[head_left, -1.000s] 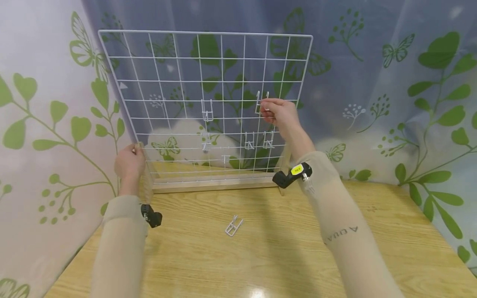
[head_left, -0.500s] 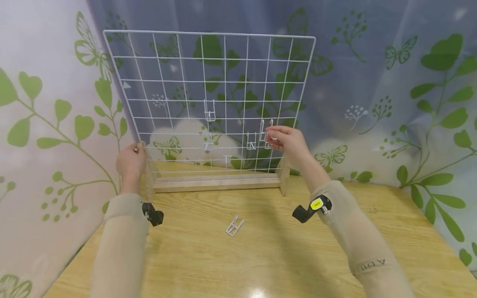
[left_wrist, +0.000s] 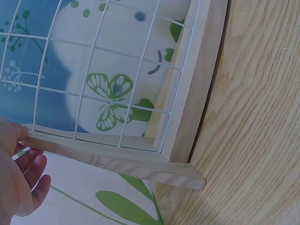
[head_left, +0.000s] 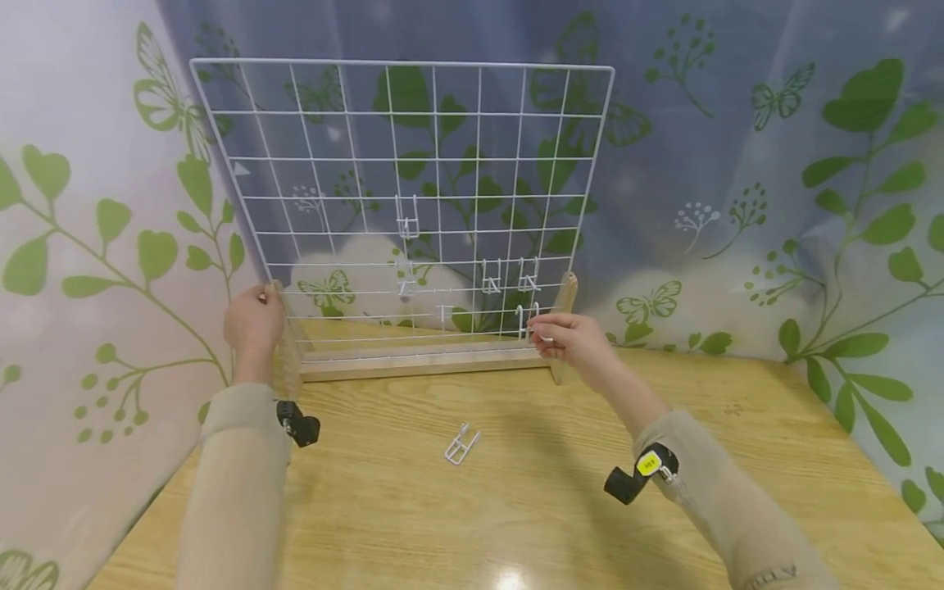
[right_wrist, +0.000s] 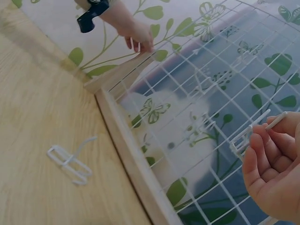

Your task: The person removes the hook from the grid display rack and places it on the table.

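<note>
Right hand [head_left: 571, 340] pinches a white hook [head_left: 520, 321], roughly upright just left of its fingertips, before the grid's [head_left: 437, 159] lower right, contact unclear; left hand [head_left: 253, 319] grips the wooden post [left_wrist: 110, 158]

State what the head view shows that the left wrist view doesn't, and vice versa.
Head view only: the right hand pinching a white wire hook, hung hooks, a loose hook on the table.
Left wrist view only: the inner side of the fingers on the left hand.
Both: that hand gripping the wooden side post, the wire grid, the table.
</note>
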`<state>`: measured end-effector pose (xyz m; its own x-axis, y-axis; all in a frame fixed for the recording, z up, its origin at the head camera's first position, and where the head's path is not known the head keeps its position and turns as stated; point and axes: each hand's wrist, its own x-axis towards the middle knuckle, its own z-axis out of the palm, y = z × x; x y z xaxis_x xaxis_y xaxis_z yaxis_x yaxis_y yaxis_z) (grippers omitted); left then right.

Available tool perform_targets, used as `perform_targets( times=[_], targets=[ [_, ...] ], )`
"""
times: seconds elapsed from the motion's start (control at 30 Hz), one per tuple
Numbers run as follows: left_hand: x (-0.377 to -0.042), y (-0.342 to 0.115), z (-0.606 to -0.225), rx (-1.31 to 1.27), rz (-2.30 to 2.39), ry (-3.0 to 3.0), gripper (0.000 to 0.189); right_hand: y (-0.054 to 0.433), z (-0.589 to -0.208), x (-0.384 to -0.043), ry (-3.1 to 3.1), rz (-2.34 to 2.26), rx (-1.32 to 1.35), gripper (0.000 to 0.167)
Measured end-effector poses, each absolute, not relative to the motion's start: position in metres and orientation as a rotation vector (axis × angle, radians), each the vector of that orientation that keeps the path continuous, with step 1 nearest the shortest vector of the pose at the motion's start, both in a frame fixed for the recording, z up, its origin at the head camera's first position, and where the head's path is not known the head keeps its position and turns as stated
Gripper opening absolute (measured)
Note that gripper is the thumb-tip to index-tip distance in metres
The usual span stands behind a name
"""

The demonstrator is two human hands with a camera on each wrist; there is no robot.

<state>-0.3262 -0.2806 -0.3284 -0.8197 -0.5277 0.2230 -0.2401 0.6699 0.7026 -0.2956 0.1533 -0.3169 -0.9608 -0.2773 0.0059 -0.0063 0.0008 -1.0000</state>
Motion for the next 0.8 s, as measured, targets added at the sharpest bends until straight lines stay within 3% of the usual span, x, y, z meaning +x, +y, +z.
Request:
perform_targets(
  times=[0.17, 0.47, 0.8],
  targets=[
    [-0.326, -0.281, -0.329, 0.599, -0.955, -2.460, 0.048, 0.156, -0.337, -0.291, 2.043, -2.040, -0.271, 0.034],
    [-0.328, -0.283, -0.329, 0.603, -0.962, -2.465, 0.048, 0.156, -0.364, -0.285, 1.987, -2.050, -0.230, 0.024],
    [-0.329, -0.283, -0.330, 0.594, -0.982, -2.470, 0.050, 0.154, -0.382, -0.277, 2.015, -2.010, -0.198, 0.032]
  ],
)
